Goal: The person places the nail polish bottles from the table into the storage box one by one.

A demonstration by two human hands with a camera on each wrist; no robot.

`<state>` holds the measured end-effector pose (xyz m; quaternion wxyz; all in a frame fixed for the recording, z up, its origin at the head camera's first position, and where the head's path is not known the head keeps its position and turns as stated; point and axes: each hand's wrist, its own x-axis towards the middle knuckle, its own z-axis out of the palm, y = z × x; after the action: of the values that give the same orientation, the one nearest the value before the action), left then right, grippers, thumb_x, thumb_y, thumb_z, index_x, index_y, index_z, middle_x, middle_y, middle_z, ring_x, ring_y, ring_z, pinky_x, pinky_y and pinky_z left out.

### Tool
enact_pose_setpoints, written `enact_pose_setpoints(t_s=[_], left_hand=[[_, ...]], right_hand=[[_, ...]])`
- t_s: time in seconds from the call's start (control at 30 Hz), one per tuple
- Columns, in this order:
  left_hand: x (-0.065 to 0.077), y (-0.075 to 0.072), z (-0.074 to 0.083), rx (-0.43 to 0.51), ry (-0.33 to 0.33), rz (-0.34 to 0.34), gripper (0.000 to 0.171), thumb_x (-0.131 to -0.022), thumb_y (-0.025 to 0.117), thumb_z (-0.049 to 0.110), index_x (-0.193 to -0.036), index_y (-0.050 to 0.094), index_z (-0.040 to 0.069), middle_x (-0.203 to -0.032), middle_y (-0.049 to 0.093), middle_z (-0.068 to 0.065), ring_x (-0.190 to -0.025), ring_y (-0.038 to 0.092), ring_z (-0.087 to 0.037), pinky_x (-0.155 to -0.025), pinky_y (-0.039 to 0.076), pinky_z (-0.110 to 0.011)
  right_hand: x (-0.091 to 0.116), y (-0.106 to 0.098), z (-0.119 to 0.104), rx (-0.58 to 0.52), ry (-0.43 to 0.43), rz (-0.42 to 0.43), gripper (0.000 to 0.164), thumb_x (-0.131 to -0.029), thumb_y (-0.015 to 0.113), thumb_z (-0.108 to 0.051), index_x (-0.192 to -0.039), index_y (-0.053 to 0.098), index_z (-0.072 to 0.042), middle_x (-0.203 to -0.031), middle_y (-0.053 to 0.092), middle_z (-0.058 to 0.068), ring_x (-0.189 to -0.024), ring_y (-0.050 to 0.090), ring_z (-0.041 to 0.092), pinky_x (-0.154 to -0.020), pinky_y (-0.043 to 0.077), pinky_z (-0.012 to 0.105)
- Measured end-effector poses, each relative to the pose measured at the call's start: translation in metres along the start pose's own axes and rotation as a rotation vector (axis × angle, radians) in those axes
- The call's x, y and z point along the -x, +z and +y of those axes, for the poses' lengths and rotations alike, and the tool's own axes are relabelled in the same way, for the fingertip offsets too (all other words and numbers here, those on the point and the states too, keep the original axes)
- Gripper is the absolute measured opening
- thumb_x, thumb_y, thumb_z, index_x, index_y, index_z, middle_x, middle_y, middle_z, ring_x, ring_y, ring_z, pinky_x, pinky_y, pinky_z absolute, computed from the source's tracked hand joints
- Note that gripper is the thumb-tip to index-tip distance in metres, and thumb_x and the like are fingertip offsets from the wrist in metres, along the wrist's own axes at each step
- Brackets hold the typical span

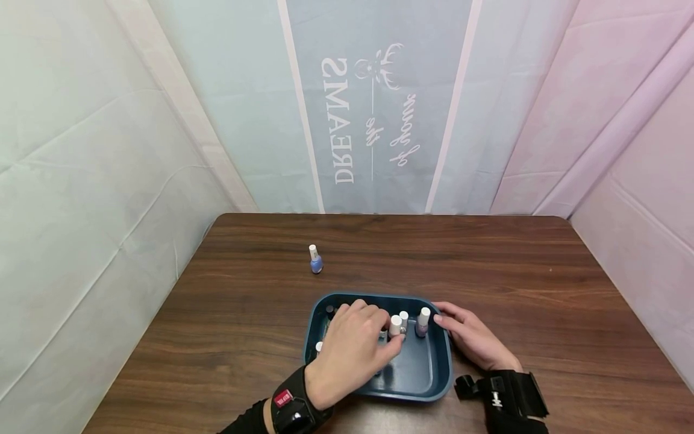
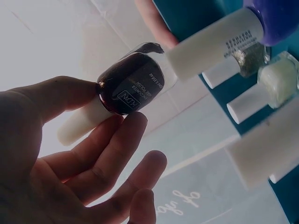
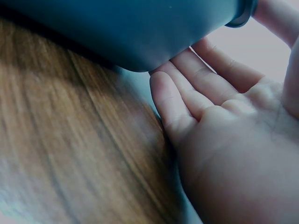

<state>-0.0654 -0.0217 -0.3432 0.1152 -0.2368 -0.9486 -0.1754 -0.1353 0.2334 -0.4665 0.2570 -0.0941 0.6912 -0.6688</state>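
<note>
A dark blue tray point(image 1: 434, 380) sits near the table's front edge with several white-capped nail polish bottles in it, among them a purple one point(image 1: 422, 322). My left hand point(image 1: 379, 330) hovers over the tray's left half. In the left wrist view my left hand point(image 2: 112, 109) pinches a dark maroon bottle point(image 2: 128, 86) between thumb and fingers, its white cap pointing toward the palm. My right hand point(image 1: 450, 322) rests against the tray's right side. Its straight fingers point(image 3: 187, 98) touch the tray's outer wall point(image 3: 140, 28).
A blue nail polish bottle point(image 1: 315, 260) stands alone on the brown wooden table point(image 1: 542, 283), beyond the tray to the left. Pale fabric walls enclose the table on three sides. A purple bottle point(image 2: 273, 18) and a glitter bottle point(image 2: 247, 58) stand close to the held one.
</note>
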Motion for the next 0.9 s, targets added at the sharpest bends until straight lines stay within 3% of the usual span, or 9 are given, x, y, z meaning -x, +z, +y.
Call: enact_pose_setpoints(t_s=[0.7, 0.9], left_hand=[[0.000, 0.019, 0.012, -0.084, 0.038, -0.008, 0.016, -0.084, 0.070, 0.037, -0.075, 0.065, 0.025, -0.072, 0.061, 0.014, -0.070, 0.047, -0.007, -0.064, 0.030, -0.020], [0.000, 0.020, 0.014, -0.094, 0.039, -0.064, 0.018, -0.084, 0.069, 0.036, -0.072, 0.063, 0.024, -0.076, 0.065, 0.012, -0.071, 0.049, -0.007, -0.065, 0.032, -0.023]], right_hand=[[0.001, -0.001, 0.000, -0.003, -0.006, -0.006, 0.041, -0.101, 0.049, -0.025, -0.134, 0.049, -0.001, -0.122, 0.059, -0.001, -0.109, 0.054, 0.007, -0.093, 0.043, 0.019], [0.001, -0.001, 0.001, -0.002, -0.004, 0.005, 0.042, -0.101, 0.050, -0.025, -0.134, 0.049, 0.000, -0.122, 0.059, -0.001, -0.109, 0.054, 0.006, -0.092, 0.044, 0.019]])
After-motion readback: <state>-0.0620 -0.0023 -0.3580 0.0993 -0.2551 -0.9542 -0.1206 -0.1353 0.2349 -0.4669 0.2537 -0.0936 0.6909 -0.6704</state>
